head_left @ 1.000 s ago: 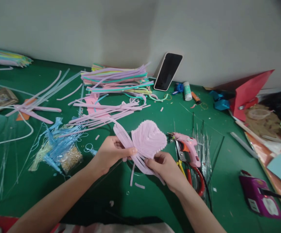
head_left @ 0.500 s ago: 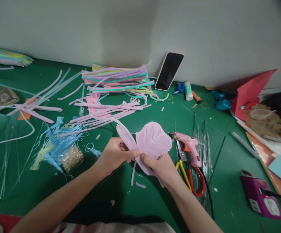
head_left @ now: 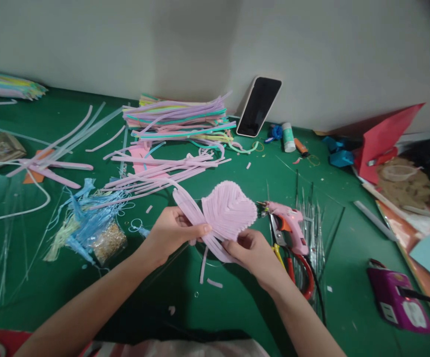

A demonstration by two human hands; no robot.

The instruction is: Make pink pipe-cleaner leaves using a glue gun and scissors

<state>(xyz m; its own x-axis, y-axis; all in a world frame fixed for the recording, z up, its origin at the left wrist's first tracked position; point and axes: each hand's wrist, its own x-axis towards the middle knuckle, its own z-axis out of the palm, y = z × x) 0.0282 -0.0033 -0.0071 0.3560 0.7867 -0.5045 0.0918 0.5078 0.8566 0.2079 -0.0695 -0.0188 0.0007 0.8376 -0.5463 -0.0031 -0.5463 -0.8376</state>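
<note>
A heart-shaped piece (head_left: 229,209) made of pale pink pipe cleaners is held up just above the green table (head_left: 237,307). My left hand (head_left: 170,234) pinches its left edge, thumb on top, fingers closed. My right hand (head_left: 254,253) grips the loose pink stems hanging from its lower edge, fingers curled round them. A pink strip loops out from the piece's upper left.
A pink glue gun (head_left: 287,224) and red-and-yellow pliers (head_left: 296,272) lie right of my hands beside thin wires (head_left: 311,233). Piles of coloured pipe cleaners (head_left: 178,121) lie behind. A phone (head_left: 258,106) leans on the wall. Blue tassels (head_left: 84,218) left, purple box (head_left: 399,300) right.
My right hand slid from the heart piece's underside back down to the loose stems. The piece shifted slightly left and up. My left hand kept its pinch.
</note>
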